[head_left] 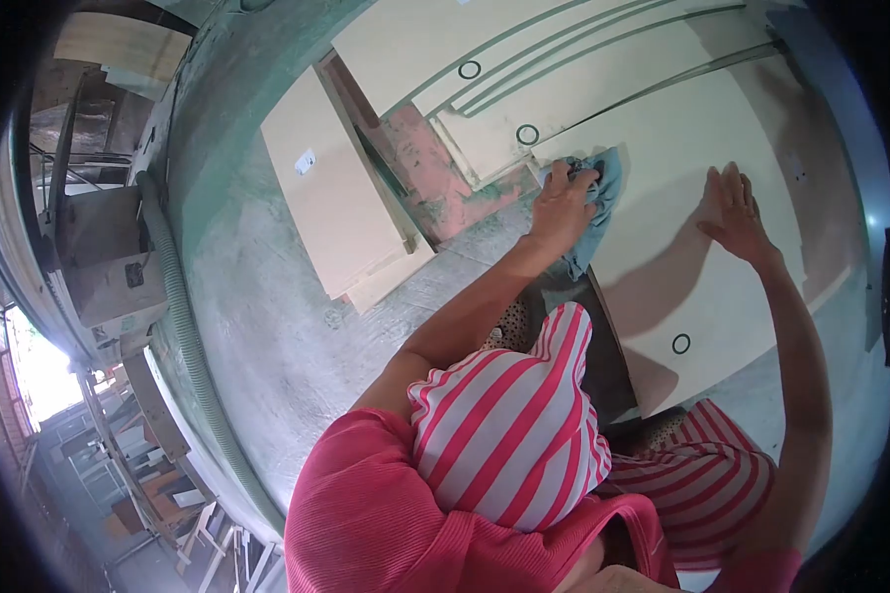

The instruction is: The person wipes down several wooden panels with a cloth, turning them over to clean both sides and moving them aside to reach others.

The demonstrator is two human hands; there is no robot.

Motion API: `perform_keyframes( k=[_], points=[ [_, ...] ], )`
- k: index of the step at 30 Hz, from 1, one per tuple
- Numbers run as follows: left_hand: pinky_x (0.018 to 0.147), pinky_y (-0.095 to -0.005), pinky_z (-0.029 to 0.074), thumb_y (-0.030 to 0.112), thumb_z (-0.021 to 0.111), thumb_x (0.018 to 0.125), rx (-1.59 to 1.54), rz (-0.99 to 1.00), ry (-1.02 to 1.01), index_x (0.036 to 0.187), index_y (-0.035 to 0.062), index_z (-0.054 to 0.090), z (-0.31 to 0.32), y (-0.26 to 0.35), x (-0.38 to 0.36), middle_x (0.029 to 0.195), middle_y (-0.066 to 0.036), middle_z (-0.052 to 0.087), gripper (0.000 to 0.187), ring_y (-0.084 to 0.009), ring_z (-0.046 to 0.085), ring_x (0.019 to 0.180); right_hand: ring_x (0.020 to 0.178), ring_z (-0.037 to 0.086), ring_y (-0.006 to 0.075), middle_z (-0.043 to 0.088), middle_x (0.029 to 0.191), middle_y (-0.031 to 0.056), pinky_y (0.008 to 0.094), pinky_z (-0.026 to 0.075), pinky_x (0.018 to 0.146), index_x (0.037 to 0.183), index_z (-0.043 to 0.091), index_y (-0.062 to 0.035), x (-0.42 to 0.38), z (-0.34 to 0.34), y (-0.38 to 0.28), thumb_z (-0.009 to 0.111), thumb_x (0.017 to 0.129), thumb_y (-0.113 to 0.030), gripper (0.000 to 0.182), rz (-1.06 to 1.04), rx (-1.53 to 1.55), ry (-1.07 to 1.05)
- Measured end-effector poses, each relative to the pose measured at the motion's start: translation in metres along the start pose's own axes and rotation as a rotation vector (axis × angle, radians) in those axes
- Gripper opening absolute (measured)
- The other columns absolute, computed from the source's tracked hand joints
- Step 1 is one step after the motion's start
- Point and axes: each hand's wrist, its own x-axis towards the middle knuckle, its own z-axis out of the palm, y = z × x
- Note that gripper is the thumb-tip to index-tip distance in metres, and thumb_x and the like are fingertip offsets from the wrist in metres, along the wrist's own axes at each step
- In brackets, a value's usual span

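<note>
My left hand (564,208) is closed around a crumpled blue-grey cloth (597,229), which rests against the left edge of a large cream panel (682,178). My right hand (737,217) lies on the same panel further right, its fingers stretched out and holding nothing. A small black ring (681,344) shows on the panel's near part. Part of the panel's left edge is hidden by the cloth and my left hand.
More cream panels (396,49) lie stacked beyond, some with black rings. Another stack of boards (316,188) sits to the left, beside a reddish surface (420,158). A ribbed grey hose (183,326) runs along the left, near machinery and scrap wood.
</note>
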Motion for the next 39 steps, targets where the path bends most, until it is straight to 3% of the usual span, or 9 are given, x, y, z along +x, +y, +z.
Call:
perform_keyframes(
  k=[24, 32, 36, 39],
  points=[
    [0.079, -0.0427, 0.050, 0.010, 0.071, 0.069, 0.008, 0.012, -0.004, 0.115, 0.0159, 0.055, 0.002, -0.001, 0.001, 0.112, -0.015, 0.042, 0.049, -0.0342, 0.052, 0.102, 0.136, 0.013, 0.0481, 0.006, 0.150, 0.0245, 0.0545, 0.023, 0.108, 0.148, 0.009, -0.0188, 0.000, 0.008, 0.007, 0.073, 0.076, -0.026, 0.096, -0.024, 0.027, 0.027],
    [0.081, -0.0424, 0.050, 0.006, 0.068, 0.069, -0.091, -0.079, 0.000, 0.112, 0.0128, 0.057, -0.019, -0.012, 0.022, 0.109, -0.017, 0.046, 0.045, -0.0343, 0.054, 0.100, 0.135, 0.013, 0.0482, 0.008, 0.150, 0.0246, 0.0547, 0.023, 0.108, 0.148, 0.011, -0.0178, 0.002, 0.004, 0.004, 0.073, 0.076, -0.027, 0.095, 0.004, -0.003, 0.019],
    [0.080, -0.0412, 0.050, 0.005, 0.067, 0.068, 0.055, 0.035, 0.381, 0.110, 0.0104, 0.059, -0.070, -0.021, 0.066, 0.109, -0.018, 0.049, 0.043, -0.0346, 0.055, 0.098, 0.135, 0.014, 0.0476, 0.010, 0.149, 0.0253, 0.0550, 0.023, 0.108, 0.147, 0.012, -0.0173, 0.000, 0.006, 0.006, 0.073, 0.075, -0.028, 0.095, -0.031, 0.000, 0.055],
    [0.077, -0.0413, 0.050, 0.014, 0.064, 0.076, 0.179, 0.107, 0.346, 0.107, 0.0093, 0.059, -0.036, -0.044, 0.078, 0.106, -0.019, 0.051, 0.032, -0.0340, 0.057, 0.094, 0.135, 0.015, 0.0472, 0.009, 0.149, 0.0249, 0.0552, 0.024, 0.108, 0.147, 0.012, -0.0171, -0.001, 0.006, 0.004, 0.073, 0.074, -0.028, 0.096, -0.018, -0.012, 0.046]
  ],
)
